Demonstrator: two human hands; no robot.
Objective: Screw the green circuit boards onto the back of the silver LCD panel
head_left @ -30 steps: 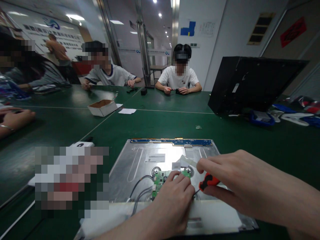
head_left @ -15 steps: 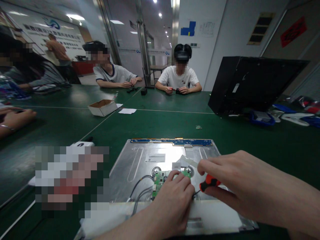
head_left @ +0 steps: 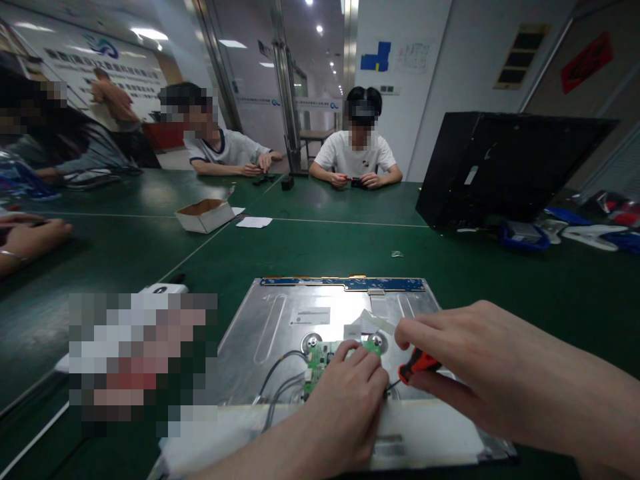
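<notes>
On the table in front of me lies a flat silver metal display panel (head_left: pixel 280 373) with a blue circuit strip (head_left: pixel 320 283) along its far edge. A green circuit board (head_left: pixel 318 363) is mounted on it, with dark cables (head_left: pixel 283 383) at its left side. My left hand (head_left: pixel 347 393) rests over that board with its fingers curled together; anything beneath them is hidden. My right hand (head_left: pixel 465 353) is closed round the red and black handle of a screwdriver (head_left: pixel 417 367). The shaft slants down to the left beside my left hand, its tip out of sight.
A black monitor-like casing (head_left: pixel 500 173) stands at the back right, near a blue tray (head_left: pixel 525 237). An open cardboard box (head_left: pixel 203 217) and white paper (head_left: pixel 254 222) lie back left. A white device (head_left: pixel 165 289) sits left of the panel. Several people work round the green table (head_left: pixel 320 240).
The screwdriver handle has turned a little in my right hand, showing its red and black parts differently. Both hands keep their places. A co-worker across the table has shifted a hand.
</notes>
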